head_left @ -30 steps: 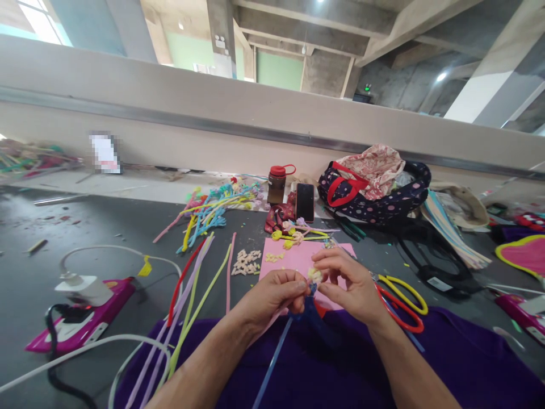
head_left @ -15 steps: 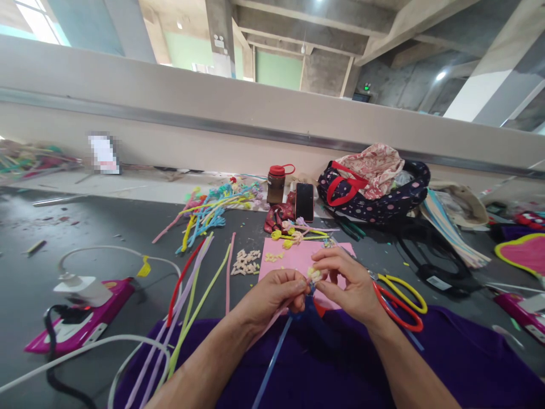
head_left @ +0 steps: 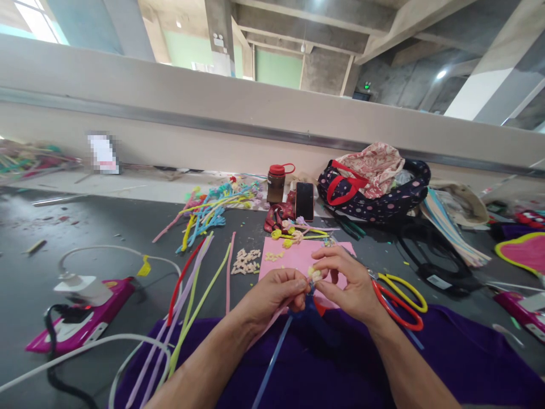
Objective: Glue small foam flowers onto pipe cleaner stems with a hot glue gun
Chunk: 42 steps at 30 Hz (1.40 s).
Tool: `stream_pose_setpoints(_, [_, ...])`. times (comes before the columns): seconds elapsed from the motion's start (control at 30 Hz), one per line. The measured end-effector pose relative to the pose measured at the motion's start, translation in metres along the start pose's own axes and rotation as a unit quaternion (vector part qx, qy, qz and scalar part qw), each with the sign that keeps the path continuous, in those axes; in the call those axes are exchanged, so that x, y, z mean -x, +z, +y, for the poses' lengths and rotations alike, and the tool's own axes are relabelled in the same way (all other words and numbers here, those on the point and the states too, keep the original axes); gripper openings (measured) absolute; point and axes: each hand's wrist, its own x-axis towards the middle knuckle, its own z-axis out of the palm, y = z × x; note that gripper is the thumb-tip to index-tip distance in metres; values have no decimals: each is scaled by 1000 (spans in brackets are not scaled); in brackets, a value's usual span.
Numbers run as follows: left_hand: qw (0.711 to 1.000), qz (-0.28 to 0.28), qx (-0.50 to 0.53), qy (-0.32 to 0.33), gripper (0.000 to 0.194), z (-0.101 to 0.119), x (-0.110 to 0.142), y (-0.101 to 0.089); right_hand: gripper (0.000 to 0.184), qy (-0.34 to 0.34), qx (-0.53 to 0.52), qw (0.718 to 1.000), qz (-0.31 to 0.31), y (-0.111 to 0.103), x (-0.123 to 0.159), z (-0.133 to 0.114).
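A small cream and pale yellow fuzzy flower (head_left: 315, 274) is between my hands, above a pink sheet (head_left: 293, 247). The closed fingers of my left hand (head_left: 276, 292) pinch at its base, and a pink pipe cleaner (head_left: 272, 321) trails from them toward me. My right hand (head_left: 349, 287) has thumb and fingertips closed around the flower's right side. A blue strip (head_left: 272, 360) runs from below the flower down over the purple cloth (head_left: 340, 363). Cut cream pieces (head_left: 246, 262) lie left of the sheet; small yellow pieces (head_left: 273, 257) rest on it.
Scissors (head_left: 400, 301) with red and yellow handles lie beside my right wrist. Long pipe cleaners (head_left: 200, 298) and a magenta power strip (head_left: 85, 318) with cables are to the left. Behind stand a bottle (head_left: 276, 186), a phone (head_left: 304, 201), a patterned bag (head_left: 370, 193) and piled pipe-cleaner flowers (head_left: 217, 204).
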Motion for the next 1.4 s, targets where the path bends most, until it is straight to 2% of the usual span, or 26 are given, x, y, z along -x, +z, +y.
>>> stream_pose_setpoints(0.23, [999, 14, -31, 19, 23, 2, 0, -1, 40, 13, -35, 999, 2, -3, 2, -3])
stream_pose_setpoints(0.37, [999, 4, -33, 30, 25, 4, 3, 1, 40, 29, -75, 997, 5, -4, 3, -2])
stream_pose_setpoints(0.53, [1000, -17, -16, 0, 23, 2, 4, 1, 45, 31, -101, 994, -33, -2, 4, -4])
stream_pose_setpoints(0.67, [1000, -19, -8, -18, 21, 0, 4, 0, 42, 26, -108, 993, -41, -2, 5, -7])
stream_pose_setpoints(1.0, [998, -48, -33, 2, 23, 3, 5, 3, 27, 15, -89, 994, -53, 0, 4, -9])
stream_pose_setpoints(1.4, [998, -53, -22, -3, 19, 1, 6, 1, 35, 23, -94, 994, -41, -5, 6, -6])
